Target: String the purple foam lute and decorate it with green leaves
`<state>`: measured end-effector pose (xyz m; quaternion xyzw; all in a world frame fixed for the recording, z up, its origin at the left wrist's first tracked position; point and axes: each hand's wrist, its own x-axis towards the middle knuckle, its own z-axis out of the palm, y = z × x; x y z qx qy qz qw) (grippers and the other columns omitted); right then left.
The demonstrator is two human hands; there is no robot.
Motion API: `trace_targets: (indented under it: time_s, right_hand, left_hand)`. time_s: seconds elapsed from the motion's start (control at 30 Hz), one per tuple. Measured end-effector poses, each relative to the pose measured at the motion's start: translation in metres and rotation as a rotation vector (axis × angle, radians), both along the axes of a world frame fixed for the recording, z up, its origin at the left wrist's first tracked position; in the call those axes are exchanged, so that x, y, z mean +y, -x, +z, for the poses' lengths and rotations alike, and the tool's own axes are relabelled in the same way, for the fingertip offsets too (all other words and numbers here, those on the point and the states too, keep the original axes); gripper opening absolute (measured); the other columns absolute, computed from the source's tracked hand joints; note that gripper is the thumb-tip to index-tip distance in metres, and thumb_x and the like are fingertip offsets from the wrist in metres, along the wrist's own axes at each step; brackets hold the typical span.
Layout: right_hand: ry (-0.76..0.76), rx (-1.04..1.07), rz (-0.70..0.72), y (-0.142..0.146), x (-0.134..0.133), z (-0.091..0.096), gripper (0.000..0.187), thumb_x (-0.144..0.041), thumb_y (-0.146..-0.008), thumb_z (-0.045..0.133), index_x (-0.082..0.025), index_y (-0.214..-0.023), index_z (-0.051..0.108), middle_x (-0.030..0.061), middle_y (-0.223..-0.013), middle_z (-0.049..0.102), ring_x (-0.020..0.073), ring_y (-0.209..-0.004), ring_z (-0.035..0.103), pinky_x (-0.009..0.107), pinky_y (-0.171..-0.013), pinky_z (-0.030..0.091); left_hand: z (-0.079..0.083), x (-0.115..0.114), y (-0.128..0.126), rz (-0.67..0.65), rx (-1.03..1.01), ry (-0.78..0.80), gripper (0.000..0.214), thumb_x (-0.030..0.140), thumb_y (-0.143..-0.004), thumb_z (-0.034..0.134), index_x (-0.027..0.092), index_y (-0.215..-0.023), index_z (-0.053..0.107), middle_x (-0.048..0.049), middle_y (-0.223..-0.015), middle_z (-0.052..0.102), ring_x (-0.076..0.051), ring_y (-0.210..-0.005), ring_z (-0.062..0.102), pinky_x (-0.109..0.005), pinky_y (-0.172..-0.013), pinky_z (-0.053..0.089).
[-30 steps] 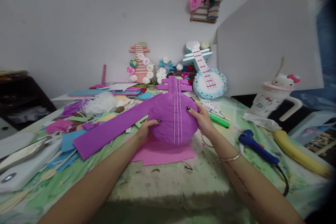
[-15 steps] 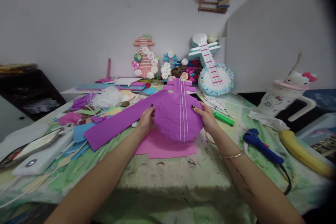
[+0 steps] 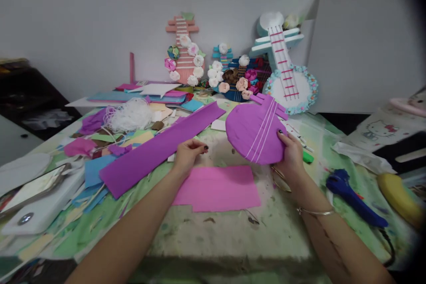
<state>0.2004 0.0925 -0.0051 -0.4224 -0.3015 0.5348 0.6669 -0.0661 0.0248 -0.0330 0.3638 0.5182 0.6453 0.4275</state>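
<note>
A small purple paper-covered lute point(image 3: 249, 131) with white strings down its front is tilted, its neck pointing up and right. My right hand point(image 3: 291, 153) grips its right edge, thumb on the front face and the other fingers hidden behind. My left hand point(image 3: 189, 155) is apart from the lute, fingers curled and tips together, with nothing visible in them. It hovers by the left edge of a flat pink sheet of paper point(image 3: 222, 188). A long purple paper strip point(image 3: 159, 151) lies diagonally just beyond and left of that hand.
Paper scraps and a heap of white string point(image 3: 129, 114) cover the left side, near a phone point(image 3: 35, 188). Decorated model lutes point(image 3: 184, 62) lean at the back wall. On the right lie a blue glue gun point(image 3: 354, 197), a banana point(image 3: 401, 197) and a tumbler point(image 3: 379, 128).
My left hand has let go of the lute and closed its fingertips. My right hand has carried the lute rightward and tilted it clockwise, uncovering more of the pink sheet. The view has shifted.
</note>
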Motion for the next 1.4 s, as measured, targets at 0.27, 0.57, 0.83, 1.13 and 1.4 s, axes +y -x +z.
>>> trace_targets:
  time_s: [0.27,0.57,0.83,1.13,1.4]
  right_hand:
    - [0.045,0.011,-0.129,-0.005,-0.004,0.017,0.026,-0.023,-0.061,0.074,-0.020,-0.086,0.065,-0.0022,-0.081,0.064,0.0114,-0.060,0.057,0.022,-0.049,0.049]
    - [0.009,0.003,-0.242,-0.002,-0.012,0.023,0.024,-0.023,-0.063,0.072,-0.021,-0.086,0.065,-0.0033,-0.079,0.064,0.0100,-0.057,0.056,0.022,-0.050,0.049]
    - [-0.120,-0.136,-0.157,0.004,-0.016,0.008,0.030,-0.028,-0.066,0.072,-0.020,-0.094,0.063,-0.0030,-0.090,0.065,0.0119,-0.075,0.059,0.026,-0.071,0.049]
    - [-0.165,-0.190,-0.198,-0.008,-0.006,-0.004,0.031,-0.028,-0.067,0.070,-0.019,-0.095,0.062,-0.0015,-0.088,0.062,0.0126,-0.073,0.056,0.029,-0.072,0.048]
    - [-0.115,-0.083,-0.219,-0.013,-0.010,0.008,0.030,-0.026,-0.065,0.072,-0.020,-0.093,0.063,-0.0039,-0.082,0.061,0.0098,-0.062,0.053,0.024,-0.060,0.048]
  left_hand:
    - [0.012,-0.016,-0.012,-0.185,0.140,0.153,0.014,0.030,-0.069,0.066,0.016,-0.063,0.066,-0.0055,-0.064,0.064,-0.017,-0.060,0.059,-0.027,-0.057,0.046]
    - [0.008,-0.019,-0.012,-0.107,0.909,-0.142,0.042,0.039,-0.086,0.052,0.019,-0.050,0.042,0.0011,-0.046,0.044,-0.012,-0.046,0.038,-0.026,-0.052,0.027]
    - [0.005,-0.032,-0.021,-0.072,1.369,-0.057,0.041,0.050,-0.084,0.054,0.017,-0.062,0.047,-0.0023,-0.064,0.051,-0.016,-0.062,0.044,-0.028,-0.060,0.033]
    - [0.024,-0.059,-0.014,-0.374,1.226,0.173,0.010,0.013,-0.083,0.050,0.017,-0.079,0.058,-0.0045,-0.087,0.055,-0.018,-0.086,0.050,-0.029,-0.075,0.039]
    - [0.062,-0.026,0.045,-0.164,1.448,0.176,0.016,0.017,-0.084,0.046,0.016,-0.076,0.060,-0.0074,-0.084,0.057,-0.020,-0.079,0.054,-0.030,-0.066,0.040]
